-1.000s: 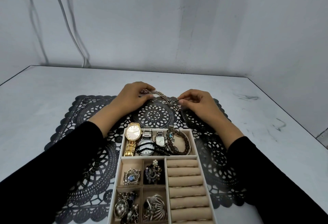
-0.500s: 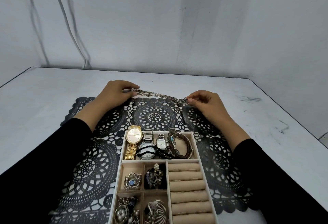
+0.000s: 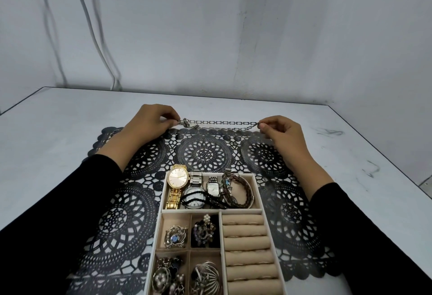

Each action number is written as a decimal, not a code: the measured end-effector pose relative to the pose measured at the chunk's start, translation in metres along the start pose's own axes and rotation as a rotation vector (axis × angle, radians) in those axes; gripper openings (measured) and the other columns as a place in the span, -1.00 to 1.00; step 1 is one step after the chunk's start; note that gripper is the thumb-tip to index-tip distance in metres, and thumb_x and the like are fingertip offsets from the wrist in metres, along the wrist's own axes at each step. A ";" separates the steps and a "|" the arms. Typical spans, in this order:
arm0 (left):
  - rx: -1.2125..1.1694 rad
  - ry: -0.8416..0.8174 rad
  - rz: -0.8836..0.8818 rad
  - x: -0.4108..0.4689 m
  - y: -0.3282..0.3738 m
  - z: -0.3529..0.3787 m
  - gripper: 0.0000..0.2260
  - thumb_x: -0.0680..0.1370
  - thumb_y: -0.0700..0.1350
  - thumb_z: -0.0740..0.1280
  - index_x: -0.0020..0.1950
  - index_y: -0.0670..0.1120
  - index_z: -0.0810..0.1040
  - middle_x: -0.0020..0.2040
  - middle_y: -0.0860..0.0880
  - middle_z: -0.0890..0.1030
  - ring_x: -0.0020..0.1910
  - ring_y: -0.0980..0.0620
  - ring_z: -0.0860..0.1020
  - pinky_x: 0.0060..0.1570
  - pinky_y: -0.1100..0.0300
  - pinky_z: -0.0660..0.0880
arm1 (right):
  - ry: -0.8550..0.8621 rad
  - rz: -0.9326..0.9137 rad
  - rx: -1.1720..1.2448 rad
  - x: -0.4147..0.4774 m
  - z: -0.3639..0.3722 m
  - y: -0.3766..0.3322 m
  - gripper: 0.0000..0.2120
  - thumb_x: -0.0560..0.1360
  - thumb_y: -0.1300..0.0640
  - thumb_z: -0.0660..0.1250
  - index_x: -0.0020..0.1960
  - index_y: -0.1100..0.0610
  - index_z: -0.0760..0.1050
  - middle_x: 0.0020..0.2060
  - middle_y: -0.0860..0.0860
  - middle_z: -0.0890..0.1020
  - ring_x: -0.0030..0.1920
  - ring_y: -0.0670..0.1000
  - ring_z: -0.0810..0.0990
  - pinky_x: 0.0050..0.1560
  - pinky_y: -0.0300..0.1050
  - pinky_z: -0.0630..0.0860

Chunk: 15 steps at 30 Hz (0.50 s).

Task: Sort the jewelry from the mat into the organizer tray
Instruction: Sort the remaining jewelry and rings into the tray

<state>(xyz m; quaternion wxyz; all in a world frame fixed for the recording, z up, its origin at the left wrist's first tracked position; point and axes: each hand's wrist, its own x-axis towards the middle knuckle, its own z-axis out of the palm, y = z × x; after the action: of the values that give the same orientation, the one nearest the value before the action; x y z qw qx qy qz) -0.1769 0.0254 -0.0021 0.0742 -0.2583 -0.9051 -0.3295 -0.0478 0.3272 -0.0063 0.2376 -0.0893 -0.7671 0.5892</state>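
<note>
A single wide head-worn camera looked forward and down over the table (image 3: 58, 117), close above the organizer tray (image 3: 257, 191), facing the wall (image 3: 233, 37)

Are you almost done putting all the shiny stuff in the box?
Nearly. Done: watches and bracelets fill the top section of the organizer tray; brooches sit in its four small boxes. In hand: left hand and right hand pinch a silver chain by its ends, stretched above the far edge of the mat. Left: placing the chain, plus what looks like a small ring at its far left corner.
</note>
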 end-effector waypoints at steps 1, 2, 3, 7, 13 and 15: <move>0.009 0.003 0.017 0.000 -0.001 0.000 -0.90 0.53 -0.16 0.40 -0.04 0.02 0.66 -0.05 0.03 0.67 0.01 0.09 0.58 0.02 0.30 0.36 | 0.005 0.001 0.007 0.000 0.000 0.000 -0.93 0.47 0.26 0.41 -0.09 0.12 0.62 -0.21 0.07 0.67 -0.27 -0.16 0.63 -0.22 -0.33 0.55; 0.021 0.007 0.035 0.000 -0.001 0.001 -0.90 0.54 -0.18 0.39 -0.03 0.01 0.66 -0.05 0.02 0.67 0.02 0.07 0.57 0.04 0.26 0.37 | 0.006 0.001 0.011 -0.001 -0.001 0.000 -0.93 0.47 0.26 0.41 -0.10 0.11 0.62 -0.21 0.07 0.67 -0.27 -0.15 0.63 -0.22 -0.33 0.55; 0.036 0.010 0.053 0.000 -0.002 0.001 -0.89 0.54 -0.19 0.39 -0.01 -0.01 0.67 -0.05 0.01 0.66 0.03 0.06 0.57 0.06 0.23 0.38 | 0.011 0.002 0.008 0.000 0.000 0.000 -0.92 0.48 0.26 0.40 -0.11 0.10 0.62 -0.21 0.07 0.67 -0.26 -0.14 0.63 -0.22 -0.33 0.55; 0.120 0.005 0.134 0.001 -0.007 0.003 -0.84 0.55 -0.25 0.35 0.08 -0.10 0.67 0.00 -0.06 0.65 0.04 0.00 0.57 0.08 0.22 0.39 | 0.034 0.002 0.008 0.000 0.000 0.001 -0.92 0.47 0.26 0.41 -0.11 0.10 0.62 -0.20 0.09 0.68 -0.22 -0.09 0.63 -0.19 -0.31 0.57; 0.157 -0.024 0.176 0.001 -0.008 0.004 -0.85 0.55 -0.28 0.34 0.02 -0.08 0.62 -0.04 -0.06 0.60 0.00 -0.04 0.56 0.05 0.13 0.43 | 0.070 0.030 -0.006 0.001 -0.001 0.004 -0.94 0.47 0.26 0.41 -0.07 0.16 0.63 -0.16 0.15 0.68 -0.19 -0.03 0.63 -0.23 -0.36 0.53; 0.156 -0.034 0.173 0.001 -0.007 0.004 -0.85 0.55 -0.28 0.32 0.02 -0.06 0.60 -0.03 -0.05 0.60 0.00 -0.03 0.55 0.03 0.13 0.42 | 0.069 0.032 -0.017 0.002 -0.001 0.005 -0.95 0.47 0.25 0.41 -0.08 0.15 0.63 -0.14 0.16 0.68 -0.18 -0.02 0.63 -0.20 -0.32 0.55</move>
<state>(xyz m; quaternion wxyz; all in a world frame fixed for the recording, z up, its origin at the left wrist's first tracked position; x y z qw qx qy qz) -0.1817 0.0238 -0.0088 0.1067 -0.3343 -0.9035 -0.2461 -0.0500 0.3299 -0.0103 0.2538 -0.1237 -0.7619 0.5830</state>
